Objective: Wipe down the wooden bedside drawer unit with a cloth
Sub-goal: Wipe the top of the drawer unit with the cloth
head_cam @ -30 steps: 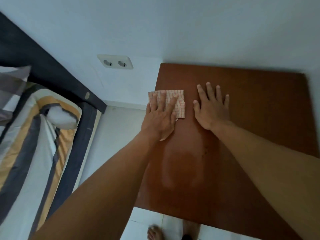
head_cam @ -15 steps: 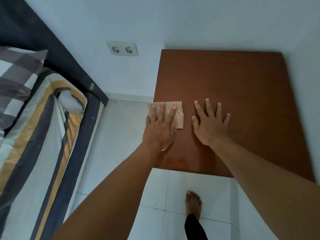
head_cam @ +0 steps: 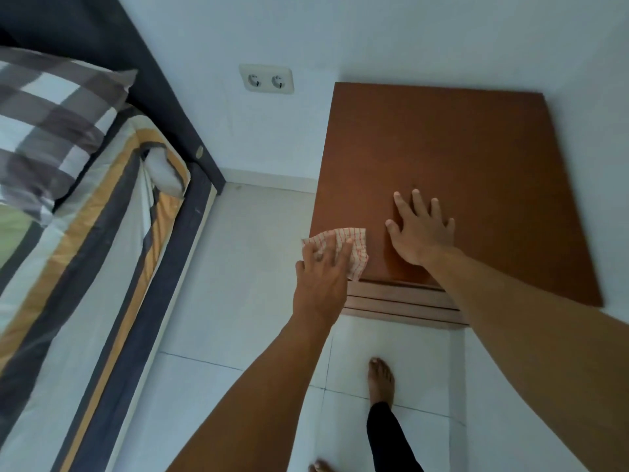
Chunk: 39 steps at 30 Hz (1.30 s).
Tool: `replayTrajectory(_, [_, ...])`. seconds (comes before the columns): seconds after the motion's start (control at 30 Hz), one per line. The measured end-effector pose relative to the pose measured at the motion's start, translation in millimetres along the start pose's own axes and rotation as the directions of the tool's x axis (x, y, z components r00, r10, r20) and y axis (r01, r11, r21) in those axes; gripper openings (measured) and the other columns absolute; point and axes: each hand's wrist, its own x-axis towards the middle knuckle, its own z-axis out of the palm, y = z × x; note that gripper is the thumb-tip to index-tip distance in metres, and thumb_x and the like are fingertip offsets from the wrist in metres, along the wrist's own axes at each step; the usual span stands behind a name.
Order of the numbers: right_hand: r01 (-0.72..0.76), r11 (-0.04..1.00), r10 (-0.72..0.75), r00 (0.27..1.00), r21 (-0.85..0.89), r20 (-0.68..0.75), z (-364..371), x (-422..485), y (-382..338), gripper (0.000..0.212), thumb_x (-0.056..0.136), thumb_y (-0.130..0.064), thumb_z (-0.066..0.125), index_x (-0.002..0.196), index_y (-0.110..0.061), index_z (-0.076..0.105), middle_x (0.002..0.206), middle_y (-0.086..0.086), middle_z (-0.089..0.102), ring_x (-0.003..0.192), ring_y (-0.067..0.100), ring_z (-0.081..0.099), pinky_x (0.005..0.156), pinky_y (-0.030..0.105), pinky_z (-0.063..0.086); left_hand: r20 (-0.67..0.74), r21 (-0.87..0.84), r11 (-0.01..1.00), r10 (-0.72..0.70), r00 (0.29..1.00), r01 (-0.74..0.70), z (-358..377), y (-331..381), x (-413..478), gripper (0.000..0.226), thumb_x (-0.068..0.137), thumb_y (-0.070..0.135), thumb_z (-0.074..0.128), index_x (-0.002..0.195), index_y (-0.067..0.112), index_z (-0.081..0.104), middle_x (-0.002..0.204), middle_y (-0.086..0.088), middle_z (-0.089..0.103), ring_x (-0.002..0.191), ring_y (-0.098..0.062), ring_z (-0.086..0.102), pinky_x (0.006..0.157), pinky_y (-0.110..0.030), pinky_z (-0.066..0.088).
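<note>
Straight, slightly parted fingers of the left hand [head_cam: 321, 277] press a rumpled white, red-checked cloth [head_cam: 355, 248], its long side lying left to right over the lower-left corner of the reddish-brown drawer unit [head_cam: 476, 148], right of centre. The unit's top runs lengthwise up-frame to the wall [head_cam: 408, 39]. The right hand [head_cam: 420, 233] lies flat on it, fingers spread.

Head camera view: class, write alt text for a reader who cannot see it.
A person's left hand presses a checked cloth on the front left corner of a wooden drawer unit; the right hand lies flat on its top. A bed stands to the left, a wall socket behind, a bare foot on the tiles below.
</note>
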Motion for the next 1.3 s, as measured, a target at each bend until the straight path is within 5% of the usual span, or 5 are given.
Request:
replayTrajectory(0.23, [0.031, 0.999, -0.030, 0.998, -0.018, 0.056, -2, -26, 10, 0.065, 0.106, -0.055, 0.032, 0.162, -0.042, 0.001, 0.172, -0.006, -0.009, 0.158, 0.032, -0.006, 0.124, 0.062, 0.012, 0.033, -0.109, 0.992, 0.066, 0.997, -0.062, 1, 2, -35, 0.058, 0.099, 0.008, 0.049, 0.155, 0.017, 0.038, 0.160, -0.016, 0.036, 0.119, -0.043, 0.042, 0.088, -0.049, 0.051])
replayTrajectory(0.43, [0.034, 0.999, -0.030, 0.994, -0.037, 0.109, -7, -50, 17, 0.068, 0.104, -0.054, 0.040, 0.161, -0.043, 0.005, 0.172, -0.005, -0.004, 0.157, 0.037, 0.001, 0.123, 0.062, 0.017, 0.269, -0.092, 0.978, 0.205, 0.941, -0.186, -2, -8, -72, 0.050, 0.103, 0.015, 0.047, 0.151, 0.020, 0.035, 0.158, -0.007, 0.038, 0.109, -0.035, 0.044, 0.087, -0.042, 0.052])
replayTrajectory(0.73, [0.054, 0.996, -0.048, 0.995, -0.067, 0.083, -25, -30, 26, 0.071, 0.102, -0.058, 0.043, 0.161, -0.043, 0.008, 0.173, -0.001, -0.001, 0.158, 0.037, 0.002, 0.123, 0.064, 0.016, -0.045, -0.135, 0.981, 0.134, 0.990, -0.139, -55, -29, -1, 0.048, 0.109, 0.027, 0.039, 0.156, 0.021, 0.034, 0.163, -0.007, 0.031, 0.114, -0.037, 0.041, 0.089, -0.046, 0.052])
replayTrajectory(1.3, [0.125, 0.986, -0.118, 0.991, -0.110, 0.069, -73, 102, 57, 0.083, 0.092, -0.078, 0.036, 0.159, -0.049, -0.003, 0.171, -0.007, -0.013, 0.157, 0.034, -0.012, 0.123, 0.066, 0.002, 0.016, 0.011, 0.999, 0.032, 0.999, -0.032, -52, 22, 207, 0.047, 0.108, 0.032, 0.025, 0.155, 0.027, 0.032, 0.165, -0.006, 0.028, 0.130, -0.041, 0.037, 0.106, -0.045, 0.039])
